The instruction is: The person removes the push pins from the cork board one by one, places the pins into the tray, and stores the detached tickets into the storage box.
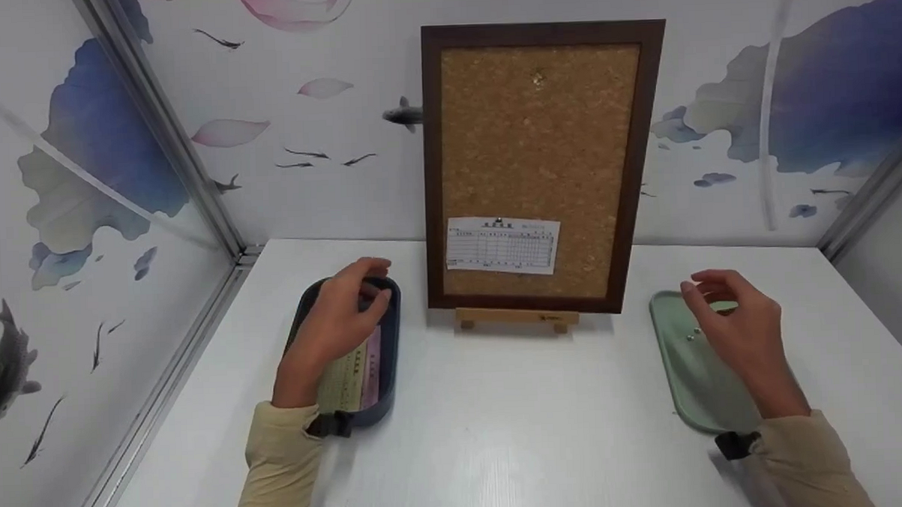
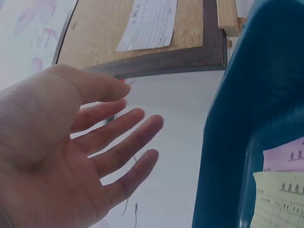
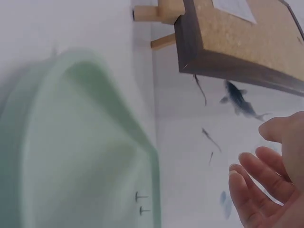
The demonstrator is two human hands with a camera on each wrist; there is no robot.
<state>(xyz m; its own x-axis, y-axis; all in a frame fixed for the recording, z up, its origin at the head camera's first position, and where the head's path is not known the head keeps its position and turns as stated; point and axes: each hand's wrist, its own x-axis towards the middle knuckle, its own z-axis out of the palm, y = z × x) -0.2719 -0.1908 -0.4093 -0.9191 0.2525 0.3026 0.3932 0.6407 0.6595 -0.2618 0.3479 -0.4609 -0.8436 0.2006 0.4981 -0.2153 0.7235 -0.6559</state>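
My left hand point(image 1: 333, 310) hovers over a dark blue tray point(image 1: 387, 402), its fingers loosely bent and holding nothing. Inside that tray lie printed paper slips, a yellow-green slip point(image 1: 341, 385) and a pink slip point(image 1: 372, 372). On the other side, my right hand point(image 1: 750, 329) is above a pale green tray point(image 1: 684, 384), fingers relaxed with no object visible in them. Small metal pushpins point(image 3: 141, 196) show in the green tray in the right wrist view. A framed cork board point(image 1: 537, 145) stands between the trays. One white form point(image 1: 505, 245) is pinned low on its left side.
A small wooden easel point(image 1: 517, 319) supports the board on the white table point(image 1: 502, 432). Near the board's top is a small shiny spot point(image 1: 539, 79), too small to identify. Printed wall panels point(image 1: 321, 190) and metal frame posts point(image 1: 177, 135) enclose the table.
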